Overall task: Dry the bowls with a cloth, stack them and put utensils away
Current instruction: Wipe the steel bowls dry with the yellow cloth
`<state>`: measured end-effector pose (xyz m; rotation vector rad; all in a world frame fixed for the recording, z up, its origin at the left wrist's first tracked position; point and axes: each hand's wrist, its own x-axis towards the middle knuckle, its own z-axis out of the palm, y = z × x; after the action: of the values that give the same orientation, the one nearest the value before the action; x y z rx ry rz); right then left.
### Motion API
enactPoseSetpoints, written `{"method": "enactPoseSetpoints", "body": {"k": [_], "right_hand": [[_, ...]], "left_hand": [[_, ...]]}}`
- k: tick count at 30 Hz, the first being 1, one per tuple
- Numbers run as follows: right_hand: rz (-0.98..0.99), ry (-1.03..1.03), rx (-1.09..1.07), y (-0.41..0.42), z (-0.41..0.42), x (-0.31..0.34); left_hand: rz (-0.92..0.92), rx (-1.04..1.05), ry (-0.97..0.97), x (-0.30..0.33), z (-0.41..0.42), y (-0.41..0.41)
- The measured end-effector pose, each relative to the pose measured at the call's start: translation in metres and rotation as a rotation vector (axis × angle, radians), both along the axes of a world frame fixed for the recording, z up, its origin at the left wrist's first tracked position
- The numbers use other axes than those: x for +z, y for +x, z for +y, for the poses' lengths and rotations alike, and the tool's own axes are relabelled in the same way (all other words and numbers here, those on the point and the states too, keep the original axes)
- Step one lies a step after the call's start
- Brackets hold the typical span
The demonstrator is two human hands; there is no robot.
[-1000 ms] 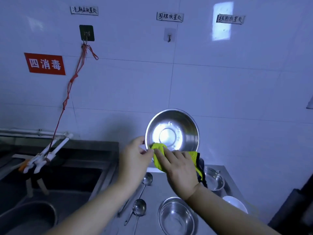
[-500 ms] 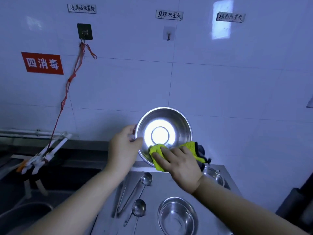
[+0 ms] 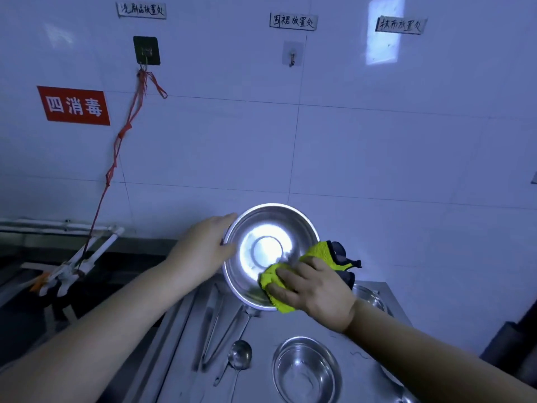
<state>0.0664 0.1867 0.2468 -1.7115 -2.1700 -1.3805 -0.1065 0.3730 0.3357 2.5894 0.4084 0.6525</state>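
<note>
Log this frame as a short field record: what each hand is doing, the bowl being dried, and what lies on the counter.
left hand: left hand grips the rim of the steel bowl, held tilted with its inside toward the camera
right hand: right hand presses the yellow cloth against the bowl's lower inside wall
counter: steel counter holds a second bowl, a third bowl behind the right hand, a ladle and tongs
stacking: not yet started
left of counter: sink, dim
</note>
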Motion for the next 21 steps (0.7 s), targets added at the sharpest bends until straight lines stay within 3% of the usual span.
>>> {"method": "enactPoseSetpoints", "body": {"k": [2, 5, 7, 11, 16, 18, 21], "right_hand": [[0.086, 0.007, -0.042, -0.005, -0.004, -0.001], [0.212, -0.038, -0.106, -0.005, -0.01, 0.0], [0.286, -0.085, -0.099, -0.005, -0.012, 0.002], [0.4, -0.136, -0.046, -0.009, -0.015, 0.009], [0.576, -0.06, -0.047, -0.011, -0.022, 0.017], [0.766, 0.123, -0.042, -0.009, -0.026, 0.023], [1.05, 0.316, -0.07, -0.005, -0.026, 0.029]], "left_hand": [[-0.026, 0.012, 0.35, -0.017, -0.003, -0.006], [-0.243, -0.27, 0.906, -0.037, -0.017, -0.014], [-0.273, -0.397, 1.063, -0.044, -0.019, -0.016], [-0.264, -0.403, 1.196, -0.043, -0.015, -0.012], [-0.206, -0.352, 1.124, -0.036, -0.011, -0.014], [-0.162, -0.237, 0.853, -0.043, -0.006, -0.017], [-0.097, 0.093, 0.244, -0.051, -0.014, -0.018]]}}
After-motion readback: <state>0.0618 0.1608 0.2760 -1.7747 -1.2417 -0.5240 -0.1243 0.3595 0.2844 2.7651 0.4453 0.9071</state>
